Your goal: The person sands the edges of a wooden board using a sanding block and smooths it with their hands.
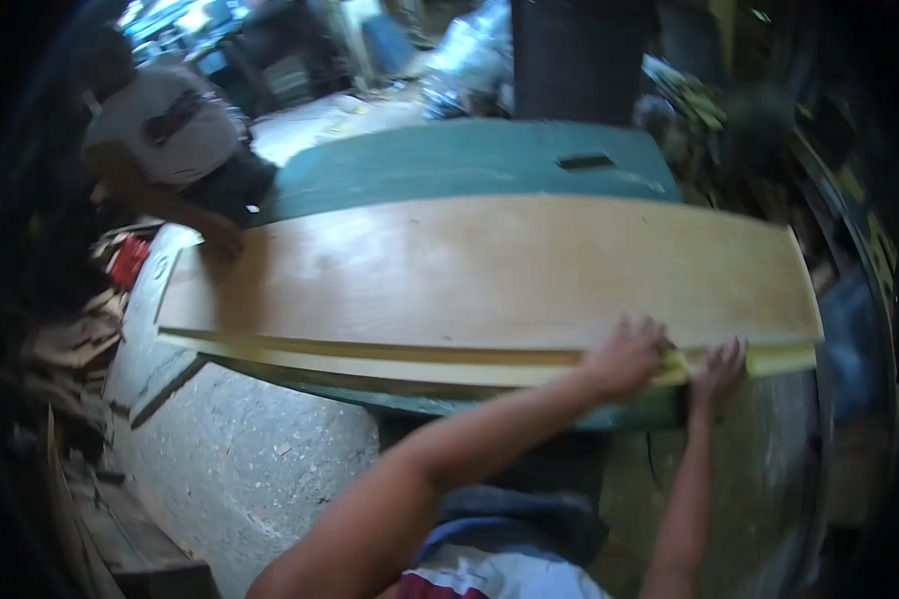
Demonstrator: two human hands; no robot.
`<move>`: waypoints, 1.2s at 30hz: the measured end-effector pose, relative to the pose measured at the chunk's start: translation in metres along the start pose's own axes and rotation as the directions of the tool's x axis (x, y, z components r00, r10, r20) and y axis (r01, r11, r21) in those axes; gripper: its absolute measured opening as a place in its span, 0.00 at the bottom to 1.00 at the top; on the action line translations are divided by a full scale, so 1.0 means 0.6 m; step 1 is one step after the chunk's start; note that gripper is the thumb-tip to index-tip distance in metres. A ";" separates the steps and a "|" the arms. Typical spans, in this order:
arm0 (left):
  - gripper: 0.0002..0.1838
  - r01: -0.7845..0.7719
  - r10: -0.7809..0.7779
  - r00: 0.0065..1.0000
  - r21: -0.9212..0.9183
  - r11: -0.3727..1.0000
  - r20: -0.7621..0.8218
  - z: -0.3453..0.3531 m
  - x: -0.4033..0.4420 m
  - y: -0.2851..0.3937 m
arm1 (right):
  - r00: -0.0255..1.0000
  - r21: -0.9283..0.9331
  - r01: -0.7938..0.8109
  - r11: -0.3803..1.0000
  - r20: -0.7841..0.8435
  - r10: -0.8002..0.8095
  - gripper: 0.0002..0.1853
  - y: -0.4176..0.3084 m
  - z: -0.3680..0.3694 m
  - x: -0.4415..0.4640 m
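A long light-brown wooden panel [489, 270] lies across the green table, with a pale wooden strip [370, 367] along its near side. My left hand [624, 357] is closed at the near edge, right of the middle, its fingers bent over the panel's border. Just right of it, my right hand [719, 372] grips the same edge from the front, fingers pointing up over the strip. Between the two hands the pale wood shows; whether a smaller piece is pinched there is too blurred to tell. Both thumbs are mostly hidden.
The green table [469, 160] shows beyond the panel, with a dark slot near its far right. At the left, another person [175, 140] rests a hand on the panel's far-left end. Wood scraps [80, 344] are piled at left, and a dark upright block [581, 60] stands behind.
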State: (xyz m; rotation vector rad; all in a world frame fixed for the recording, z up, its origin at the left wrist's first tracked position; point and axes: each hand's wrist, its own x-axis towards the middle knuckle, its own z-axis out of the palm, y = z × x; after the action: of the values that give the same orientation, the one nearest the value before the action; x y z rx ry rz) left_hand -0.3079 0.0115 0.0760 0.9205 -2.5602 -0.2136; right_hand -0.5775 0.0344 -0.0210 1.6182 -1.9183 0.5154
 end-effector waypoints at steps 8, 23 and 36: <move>0.27 0.036 -0.040 0.999 0.139 0.990 0.025 -0.124 -0.195 -0.100 | 0.964 0.152 -0.259 0.954 0.101 0.245 0.30 -0.027 -0.051 0.013; 0.27 0.009 -0.008 0.999 -0.027 1.000 0.037 -0.030 -0.014 0.006 | 0.961 0.073 -0.266 0.961 0.098 0.259 0.30 -0.013 -0.029 0.019; 0.29 0.123 -0.128 0.991 0.100 0.987 0.046 -0.196 -0.307 -0.167 | 0.975 0.084 -0.222 0.971 0.053 0.218 0.30 -0.030 -0.036 0.015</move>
State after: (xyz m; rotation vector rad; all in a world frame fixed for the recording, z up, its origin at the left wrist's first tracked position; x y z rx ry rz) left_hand -0.0717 0.0513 0.0950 1.1279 -2.5815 -0.1520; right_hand -0.5570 0.0377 -0.0001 1.4888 -2.1486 0.6698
